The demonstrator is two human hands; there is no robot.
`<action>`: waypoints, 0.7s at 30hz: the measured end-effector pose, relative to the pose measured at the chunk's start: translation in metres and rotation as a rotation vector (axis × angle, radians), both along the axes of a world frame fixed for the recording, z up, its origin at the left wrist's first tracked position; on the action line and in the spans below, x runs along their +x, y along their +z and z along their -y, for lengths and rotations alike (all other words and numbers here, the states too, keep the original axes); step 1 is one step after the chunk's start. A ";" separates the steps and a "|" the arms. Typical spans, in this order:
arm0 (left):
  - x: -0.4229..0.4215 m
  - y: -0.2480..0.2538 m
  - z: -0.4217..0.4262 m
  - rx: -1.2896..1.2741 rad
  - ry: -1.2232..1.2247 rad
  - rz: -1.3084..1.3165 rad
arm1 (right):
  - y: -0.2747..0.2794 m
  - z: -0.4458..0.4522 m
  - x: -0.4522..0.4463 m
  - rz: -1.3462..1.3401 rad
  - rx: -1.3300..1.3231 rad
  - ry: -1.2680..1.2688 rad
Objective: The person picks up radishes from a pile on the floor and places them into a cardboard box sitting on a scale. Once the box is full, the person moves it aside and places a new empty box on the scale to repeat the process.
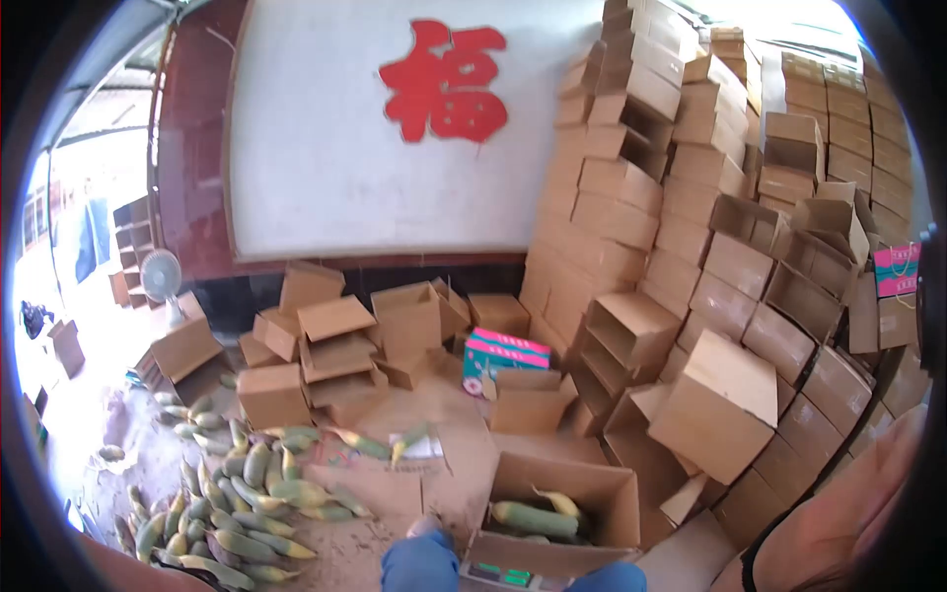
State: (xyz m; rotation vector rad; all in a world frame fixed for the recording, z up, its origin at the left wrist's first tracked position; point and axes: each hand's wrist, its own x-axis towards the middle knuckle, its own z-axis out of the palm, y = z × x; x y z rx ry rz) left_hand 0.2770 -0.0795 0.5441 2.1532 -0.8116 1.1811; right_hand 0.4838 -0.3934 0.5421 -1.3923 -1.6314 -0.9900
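Note:
My right arm (838, 523), with a dark band round it, reaches along the right edge beside the stacked boxes; its fingers cannot be made out. Of my left side only a strip of arm (133, 570) shows in the lower left corner, near a heap of tapered green-and-yellow vegetables (254, 464) that look like bamboo shoots. Between my knees an open cardboard box (612, 498) holds a few of the same vegetables (536, 518). It rests on a scale (501, 574) with lit green digits.
Tall stacks of cardboard boxes (621, 242) line the right side. Several open boxes (340, 335) lie by the wall, with a pink-and-teal carton (505, 360) beside them. A fan (162, 276) stands at the left. A tilted box (715, 393) sits at the right.

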 end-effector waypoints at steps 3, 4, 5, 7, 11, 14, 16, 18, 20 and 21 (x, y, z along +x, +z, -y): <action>0.002 -0.007 0.000 0.008 0.009 0.004 | -0.012 0.000 0.002 0.012 0.005 -0.005; 0.001 -0.009 -0.001 0.010 0.016 0.005 | -0.018 0.001 0.004 0.014 0.007 0.003; 0.000 -0.012 -0.001 0.011 0.022 0.010 | -0.022 0.000 0.003 0.013 0.012 0.010; -0.003 -0.017 -0.002 0.024 0.027 0.012 | -0.029 -0.005 0.003 0.017 0.027 0.017; -0.011 -0.030 0.001 0.023 0.039 0.034 | -0.042 -0.002 0.002 0.031 0.018 0.020; -0.018 -0.035 0.003 0.033 0.040 0.038 | -0.054 -0.002 0.002 0.021 0.017 0.022; -0.024 -0.037 0.005 0.033 0.037 0.047 | -0.061 0.000 0.002 0.016 0.014 0.020; -0.029 -0.038 0.007 0.027 0.032 0.061 | -0.062 0.002 -0.001 0.010 0.006 0.024; -0.033 -0.037 0.008 0.028 0.029 0.074 | -0.064 0.002 -0.002 0.007 0.009 0.024; -0.035 -0.035 0.008 0.035 0.028 0.077 | -0.064 0.002 -0.003 0.009 0.017 0.023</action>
